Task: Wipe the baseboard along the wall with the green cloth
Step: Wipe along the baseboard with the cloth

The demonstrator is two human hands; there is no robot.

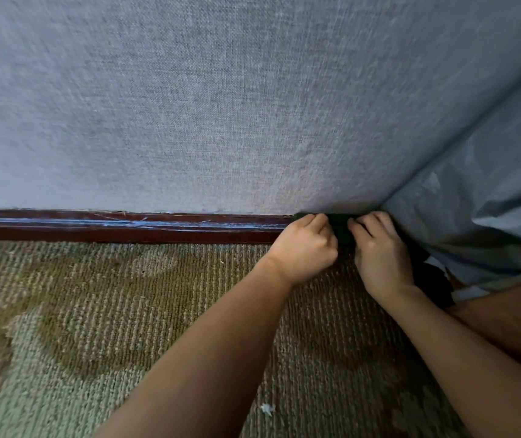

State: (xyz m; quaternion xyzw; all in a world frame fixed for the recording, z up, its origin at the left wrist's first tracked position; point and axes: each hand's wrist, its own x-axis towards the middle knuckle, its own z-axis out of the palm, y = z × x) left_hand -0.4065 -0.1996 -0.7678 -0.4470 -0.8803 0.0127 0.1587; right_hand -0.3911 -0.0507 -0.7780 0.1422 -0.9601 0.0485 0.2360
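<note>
A dark red-brown baseboard (120, 226) runs along the foot of a grey textured wall, with pale bluish streaks on its face. At its right end a dark green cloth (342, 226) lies pressed against it, mostly hidden by my hands. My left hand (305, 248) grips the cloth's left side with curled fingers. My right hand (380, 251) grips its right side, close to the room corner. Both hands touch the baseboard area, a few centimetres apart.
Olive-beige ribbed carpet (126, 311) covers the floor in front of the wall. A grey-blue plastic sheet or curtain (489, 200) hangs at the right, meeting the corner. Something dark (436, 279) sits beneath it. A small white scrap (267, 408) lies on the carpet.
</note>
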